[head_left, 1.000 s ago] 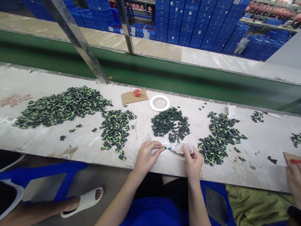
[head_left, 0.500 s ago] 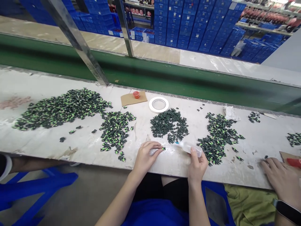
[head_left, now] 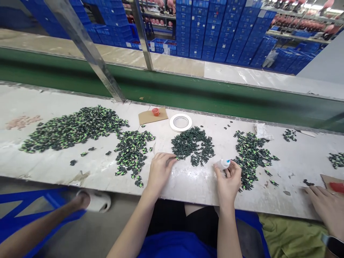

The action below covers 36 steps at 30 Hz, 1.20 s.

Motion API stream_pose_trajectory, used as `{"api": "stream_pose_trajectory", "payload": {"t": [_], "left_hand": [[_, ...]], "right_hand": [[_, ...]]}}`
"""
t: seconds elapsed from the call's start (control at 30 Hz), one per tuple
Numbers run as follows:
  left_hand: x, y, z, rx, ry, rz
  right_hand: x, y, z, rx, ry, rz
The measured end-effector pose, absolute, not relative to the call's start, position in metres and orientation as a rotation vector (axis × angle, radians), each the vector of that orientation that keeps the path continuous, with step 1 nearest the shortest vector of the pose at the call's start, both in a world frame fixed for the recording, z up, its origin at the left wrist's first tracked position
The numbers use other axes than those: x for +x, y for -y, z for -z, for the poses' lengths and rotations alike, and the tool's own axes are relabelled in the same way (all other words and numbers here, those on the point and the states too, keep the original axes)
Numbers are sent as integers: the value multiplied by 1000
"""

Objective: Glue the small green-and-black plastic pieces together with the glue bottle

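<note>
My left hand is closed in a pinch on a small black-and-green piece, at the lower left edge of a ring-shaped pile of small dark pieces. My right hand is wrapped round a small white squeeze bottle with a blue tip, which points up to the right. That bottle is just left of a pile of black-and-green pieces. Another such pile lies to the left of my left hand.
A white tape roll and a red cup on cardboard lie farther back. A large pile spreads left. Another person's hand rests at the right; a white slipper shows below the table's left side.
My left hand has moved up and left with the piece, to the dark pile's edge. The bottle has turned in my right hand: its blue tip pointed left and now points up right.
</note>
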State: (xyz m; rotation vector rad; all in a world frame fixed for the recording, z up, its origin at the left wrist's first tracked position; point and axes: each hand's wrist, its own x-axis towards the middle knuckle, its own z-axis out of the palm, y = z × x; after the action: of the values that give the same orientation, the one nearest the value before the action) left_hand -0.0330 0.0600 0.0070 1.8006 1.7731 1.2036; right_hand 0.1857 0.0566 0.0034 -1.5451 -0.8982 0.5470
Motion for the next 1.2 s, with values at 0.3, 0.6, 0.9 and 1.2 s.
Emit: {"api": "stream_pose_trajectory", "payload": {"t": [0.3, 0.6, 0.9, 1.2], "left_hand": [[-32, -46, -6, 1837, -1618, -1095], [-29, -30, 6, 1951, -1633, -1059], [-37, -27, 1, 1892, -1588, -1134], [-22, -30, 14, 1983, -1646, -1174]], "right_hand": [[181, -42, -7, -1586, 1090, -193], [148, -28, 1, -1451, 1631, -286], [133, -52, -4, -1700, 1714, -396], [137, -38, -7, -1417, 1255, -1006]]}}
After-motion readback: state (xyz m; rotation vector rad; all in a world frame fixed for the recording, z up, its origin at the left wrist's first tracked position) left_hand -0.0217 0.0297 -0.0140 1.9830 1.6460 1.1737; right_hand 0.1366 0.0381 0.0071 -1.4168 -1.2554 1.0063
